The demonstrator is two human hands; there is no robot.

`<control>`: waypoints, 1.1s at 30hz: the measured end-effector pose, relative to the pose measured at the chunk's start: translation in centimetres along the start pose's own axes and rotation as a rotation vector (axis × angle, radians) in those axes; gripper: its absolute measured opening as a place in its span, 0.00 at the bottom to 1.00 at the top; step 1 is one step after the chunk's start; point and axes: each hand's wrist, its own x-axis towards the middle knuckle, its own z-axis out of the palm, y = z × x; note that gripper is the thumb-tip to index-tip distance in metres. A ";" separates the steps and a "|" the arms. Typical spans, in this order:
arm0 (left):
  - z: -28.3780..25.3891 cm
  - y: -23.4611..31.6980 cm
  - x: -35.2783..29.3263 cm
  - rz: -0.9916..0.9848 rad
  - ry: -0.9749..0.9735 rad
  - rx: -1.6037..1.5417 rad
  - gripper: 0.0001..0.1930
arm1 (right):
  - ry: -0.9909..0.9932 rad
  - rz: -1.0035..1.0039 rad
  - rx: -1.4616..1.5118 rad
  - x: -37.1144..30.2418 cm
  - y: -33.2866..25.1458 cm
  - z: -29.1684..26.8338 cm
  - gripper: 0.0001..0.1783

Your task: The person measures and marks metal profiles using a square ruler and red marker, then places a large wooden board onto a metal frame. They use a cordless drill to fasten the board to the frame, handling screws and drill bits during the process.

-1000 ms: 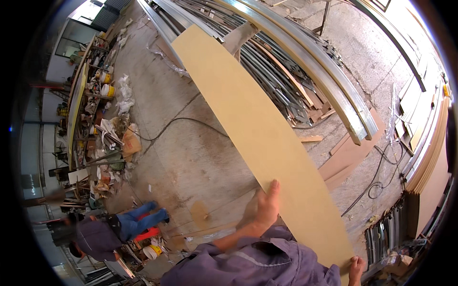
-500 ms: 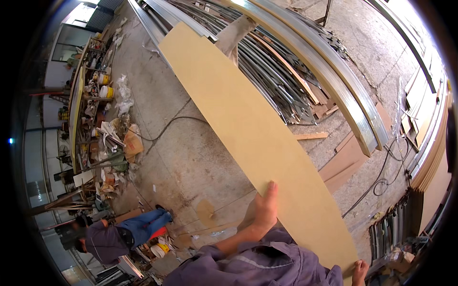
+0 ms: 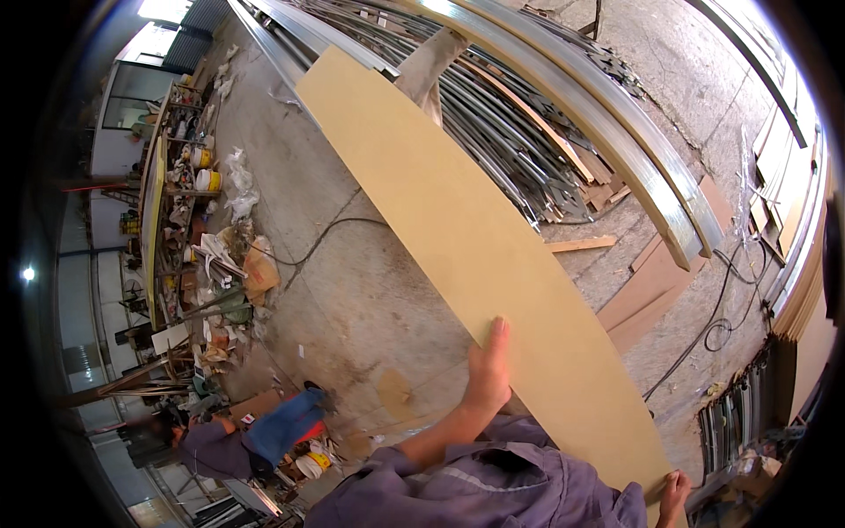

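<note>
A long tan board (image 3: 458,238) slants across the view from the upper left to the lower right, close in front of my body. My left hand (image 3: 490,368) grips its left edge, with the thumb flat on top and the fingers hidden underneath. At the near right corner, my right hand (image 3: 674,495) is closed on the board's edge. The board's far end lies over or just above metal profiles (image 3: 290,53); whether it touches them I cannot tell.
Long metal-faced beams (image 3: 607,150) stretch along the right, beside a pile of thin metal rods (image 3: 493,141). A black cable (image 3: 326,233) crosses the concrete floor. Cluttered shelves (image 3: 180,202) line the left side. A person (image 3: 238,444) bends down at lower left. Stacked sheets (image 3: 805,343) stand right.
My view has shifted slightly, so the floor and surroundings sit a little differently. Both hands keep their hold on the board, and the person at lower left appears lower in view.
</note>
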 end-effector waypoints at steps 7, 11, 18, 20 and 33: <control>0.2 6.3 6.2 0.299 0.068 0.077 0.21 | -0.040 -0.013 0.027 0.4 -0.8 -0.2 0.23; -1.1 9.7 11.6 0.504 0.045 0.159 0.23 | -0.064 0.027 0.179 1.0 0.8 0.9 0.23; -1.3 12.9 14.4 0.593 0.195 0.364 0.24 | 0.040 -0.004 0.187 0.8 0.6 1.4 0.20; -1.3 12.9 14.7 0.611 0.221 0.418 0.24 | 0.033 -0.002 0.188 0.7 0.3 1.3 0.20; -0.8 12.6 15.2 0.571 0.249 0.384 0.27 | 0.007 0.002 0.126 1.3 0.8 -0.1 0.20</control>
